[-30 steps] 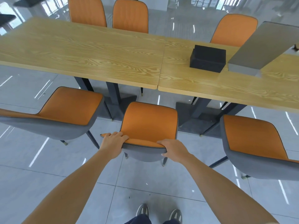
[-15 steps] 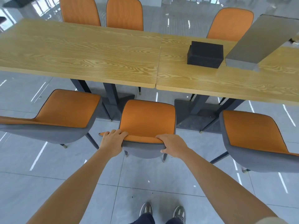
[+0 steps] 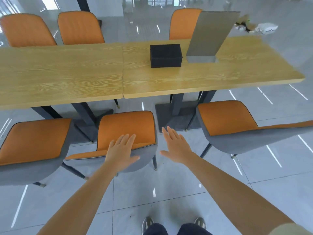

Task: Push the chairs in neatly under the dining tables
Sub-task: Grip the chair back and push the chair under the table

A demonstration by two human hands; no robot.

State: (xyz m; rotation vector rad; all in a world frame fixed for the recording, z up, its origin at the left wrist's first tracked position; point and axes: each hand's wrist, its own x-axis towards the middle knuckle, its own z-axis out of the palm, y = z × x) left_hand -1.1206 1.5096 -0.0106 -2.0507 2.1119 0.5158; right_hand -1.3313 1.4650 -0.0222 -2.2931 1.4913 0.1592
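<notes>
— Two hands are open now, where a moment ago both gripped the top of the middle chair (image 3: 126, 128). The left hand (image 3: 121, 150) lies flat over the chair's back edge, fingers (image 3: 126, 139) spread and closed on nothing. The right hand (image 3: 176, 146) has come off entirely and hangs over the floor just beside the chair, palm down, fingers splayed.

— Where does the chair stand?

— Its seat sits near the counter (image 3: 61, 77), though none of it looks tucked beneath the edge. It appears turned slightly, its back angled leftward.

— So is it finished?

— I'd judge the person has let go of this one. A right chair (image 3: 227, 117) and a left chair (image 3: 33, 138) flank it, both also out from the counter's edge, so pushing likely remains.

— Anything on the counter?

— A black box (image 3: 166, 55) and a grey block (image 3: 210, 36), well clear of the hands.
</notes>
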